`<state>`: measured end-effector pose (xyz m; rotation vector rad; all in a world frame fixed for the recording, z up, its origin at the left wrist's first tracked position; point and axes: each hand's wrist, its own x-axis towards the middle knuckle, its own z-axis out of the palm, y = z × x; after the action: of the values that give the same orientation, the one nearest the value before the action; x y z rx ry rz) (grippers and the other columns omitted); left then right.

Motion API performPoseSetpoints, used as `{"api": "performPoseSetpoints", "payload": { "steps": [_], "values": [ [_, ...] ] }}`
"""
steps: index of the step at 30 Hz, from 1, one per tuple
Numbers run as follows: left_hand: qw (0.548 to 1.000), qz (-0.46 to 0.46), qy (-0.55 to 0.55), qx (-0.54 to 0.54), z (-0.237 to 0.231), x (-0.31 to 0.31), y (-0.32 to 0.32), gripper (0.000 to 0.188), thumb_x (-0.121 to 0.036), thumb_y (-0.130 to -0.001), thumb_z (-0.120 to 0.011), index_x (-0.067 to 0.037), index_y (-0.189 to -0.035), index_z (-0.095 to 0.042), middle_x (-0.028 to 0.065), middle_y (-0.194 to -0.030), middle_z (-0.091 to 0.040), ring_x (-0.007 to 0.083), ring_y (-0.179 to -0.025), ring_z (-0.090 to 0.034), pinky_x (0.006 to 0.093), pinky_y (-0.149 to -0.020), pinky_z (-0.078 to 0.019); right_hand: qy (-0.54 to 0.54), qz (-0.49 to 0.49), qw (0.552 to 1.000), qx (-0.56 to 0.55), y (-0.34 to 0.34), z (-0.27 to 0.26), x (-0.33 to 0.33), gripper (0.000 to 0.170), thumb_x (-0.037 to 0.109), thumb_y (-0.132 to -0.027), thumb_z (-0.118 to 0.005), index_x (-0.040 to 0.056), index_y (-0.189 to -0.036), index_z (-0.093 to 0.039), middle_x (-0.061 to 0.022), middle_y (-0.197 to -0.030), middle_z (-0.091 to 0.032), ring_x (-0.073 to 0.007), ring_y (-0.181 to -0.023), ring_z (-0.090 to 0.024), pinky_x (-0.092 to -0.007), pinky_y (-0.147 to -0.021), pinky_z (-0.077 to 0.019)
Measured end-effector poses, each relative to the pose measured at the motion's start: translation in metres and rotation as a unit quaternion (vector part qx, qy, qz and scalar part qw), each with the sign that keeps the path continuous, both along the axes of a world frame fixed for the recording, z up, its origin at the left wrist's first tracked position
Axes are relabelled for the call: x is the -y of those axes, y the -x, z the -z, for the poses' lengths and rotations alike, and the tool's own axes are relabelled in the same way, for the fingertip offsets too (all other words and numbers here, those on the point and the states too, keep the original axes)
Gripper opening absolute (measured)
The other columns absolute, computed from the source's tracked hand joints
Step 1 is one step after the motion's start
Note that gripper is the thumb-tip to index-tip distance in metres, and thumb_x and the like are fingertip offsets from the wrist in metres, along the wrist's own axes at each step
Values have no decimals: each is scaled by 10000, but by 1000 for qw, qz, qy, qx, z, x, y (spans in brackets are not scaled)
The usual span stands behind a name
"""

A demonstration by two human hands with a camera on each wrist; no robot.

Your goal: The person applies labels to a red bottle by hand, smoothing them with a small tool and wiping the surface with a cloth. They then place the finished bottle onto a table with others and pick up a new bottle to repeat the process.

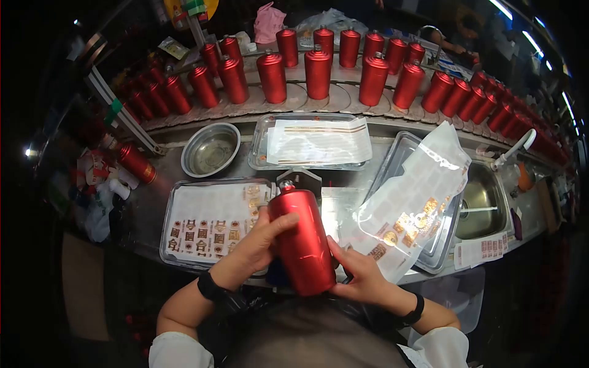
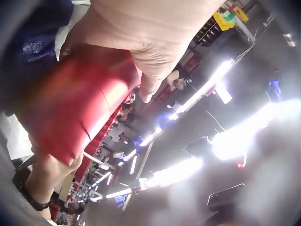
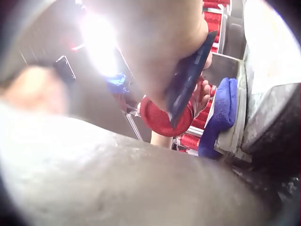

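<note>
Right hand [image 3: 160, 42]: large, blurred, upper centre of frame; holds a dark blue blade [image 3: 190, 77], flat, tilted, its narrow tip pointing down. Blade overlaps the round end of a red bottle [image 3: 162, 120], centre of frame; contact between the two cannot be told. Left hand [image 3: 205, 94]: fingertips visible at right side of bottle. Blue cloth [image 3: 225, 106]: right of centre, folded, draped over a metal edge [image 3: 238, 110]. More red bottles [image 3: 212, 23]: along upper edge, right of centre. Light [image 3: 98, 44]: upper left, glare washes out detail. Pale grey fabric [image 3: 117, 176]: fills lower part of frame. Blurred shape [image 3: 35, 92] at left edge; identity unclear.
</note>
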<state>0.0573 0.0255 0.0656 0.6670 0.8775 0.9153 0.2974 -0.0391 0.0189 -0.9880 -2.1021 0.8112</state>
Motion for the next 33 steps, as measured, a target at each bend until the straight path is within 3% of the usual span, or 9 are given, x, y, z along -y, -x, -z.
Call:
{"api": "performPoseSetpoints", "payload": {
  "steps": [7,14,18,21,25,26,27,29,33],
  "values": [
    [997,43,3,-66,18,-10,-6,784,-230,-800,-841,-12,-1338,-314,147,-1270,-523,245,-1167,-577,410,-982,-519,-7,-24,1000,16,0,9,6,976,241,-722,-807,26,-1538,-315,-117,-828,-577,-265,-707,-618,-382,-588,-501],
    [999,43,2,-29,32,-34,7,746,-197,-777,-827,2,-1321,-356,145,-1237,-550,238,-1144,-591,393,-966,-518,-19,8,997,75,17,-3,-5,989,262,-715,-825,38,-1537,-323,-99,-803,-568,-254,-688,-614,-373,-564,-496],
    [995,104,-11,-8,45,-48,28,763,-225,-779,-827,-52,-1371,-378,142,-1272,-564,212,-1173,-583,366,-993,-489,-47,16,993,111,30,0,-10,1002,277,-704,-837,53,-1538,-330,-93,-810,-570,-252,-674,-614,-363,-547,-495],
    [990,122,1,-65,44,-54,46,785,-256,-778,-844,-48,-1374,-377,154,-1267,-580,216,-1178,-587,357,-987,-489,-62,17,991,117,40,2,-13,1009,285,-700,-842,64,-1540,-330,-95,-814,-570,-256,-668,-615,-360,-545,-498],
    [986,94,-100,-92,57,-50,53,698,-287,-835,-816,-40,-1355,-420,140,-1233,-603,181,-1097,-625,301,-909,-516,-41,18,990,134,39,2,-14,1008,286,-702,-842,76,-1544,-329,-98,-808,-571,-259,-674,-613,-368,-555,-501],
    [985,95,-98,-108,58,-53,68,595,-197,-935,-700,-71,-1431,-398,104,-1234,-614,138,-1034,-616,286,-895,-511,-10,6,991,131,38,-1,-16,995,278,-711,-839,75,-1542,-332,-99,-838,-599,-256,-708,-625,-369,-586,-513],
    [971,107,-95,-190,52,-60,82,493,-147,-974,-638,-78,-1413,-426,83,-1201,-637,116,-975,-623,254,-853,-511,2,1,993,114,36,-1,-16,989,275,-715,-837,76,-1541,-332,-98,-854,-612,-255,-727,-630,-367,-599,-517],
    [932,76,-197,-296,80,-74,115,386,-129,-988,-569,-37,-1352,-480,108,-1149,-664,179,-942,-649,316,-839,-514,25,-6,997,79,34,0,-16,976,270,-724,-833,79,-1541,-334,-94,-888,-637,-252,-763,-640,-363,-626,-524],
    [731,80,-447,-510,80,-84,139,278,-36,-929,-500,11,-1200,-541,199,-1089,-663,351,-986,-624,421,-886,-477,77,16,991,108,35,-8,-15,953,266,-736,-826,87,-1538,-344,-76,-917,-659,-240,-807,-651,-354,-652,-532]
  ]
}}
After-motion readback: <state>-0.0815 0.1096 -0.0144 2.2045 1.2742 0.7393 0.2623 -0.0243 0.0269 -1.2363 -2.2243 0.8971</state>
